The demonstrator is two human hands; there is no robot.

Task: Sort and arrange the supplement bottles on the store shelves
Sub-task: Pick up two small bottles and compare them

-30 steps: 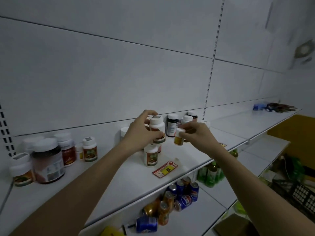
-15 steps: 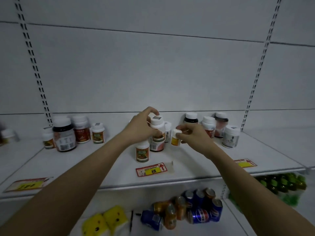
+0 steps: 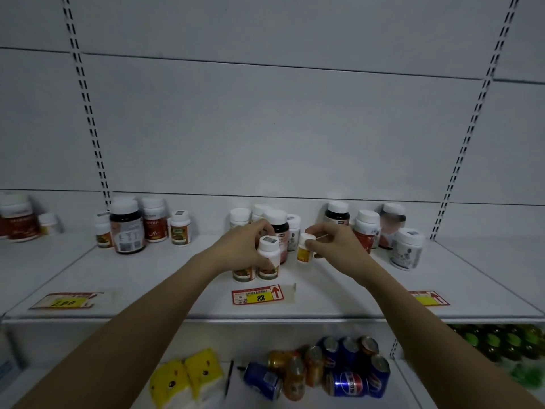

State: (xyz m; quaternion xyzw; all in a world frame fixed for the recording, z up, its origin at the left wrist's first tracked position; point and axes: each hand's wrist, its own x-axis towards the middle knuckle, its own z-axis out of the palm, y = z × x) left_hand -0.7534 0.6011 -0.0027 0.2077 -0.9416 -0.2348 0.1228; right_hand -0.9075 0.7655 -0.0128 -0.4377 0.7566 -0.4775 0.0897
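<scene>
My left hand [image 3: 240, 250] grips a white-capped bottle with an orange label [image 3: 269, 258] at the middle of the white shelf [image 3: 177, 302], right beside a matching bottle [image 3: 243, 273] standing on the shelf. My right hand [image 3: 336, 242] pinches a small yellow-labelled bottle [image 3: 305, 249] by its cap, just right of the first. Behind them stands a dark bottle with a white cap [image 3: 277, 222] among other white bottles. More supplement bottles cluster at the right [image 3: 365, 228] and at the left [image 3: 126, 228].
Price tags lie along the shelf's front edge: an "88" tag [image 3: 259, 295], one at left [image 3: 63, 301], one at right [image 3: 429, 298]. The lower shelf holds soda cans [image 3: 330, 370], yellow packets [image 3: 185, 376] and green bottles [image 3: 507, 343]. Slotted uprights [image 3: 88, 113] flank the bay.
The view has swung left to face the shelf squarely. My left hand has lowered its bottle down next to the matching one; my right hand keeps the small yellow bottle beside it.
</scene>
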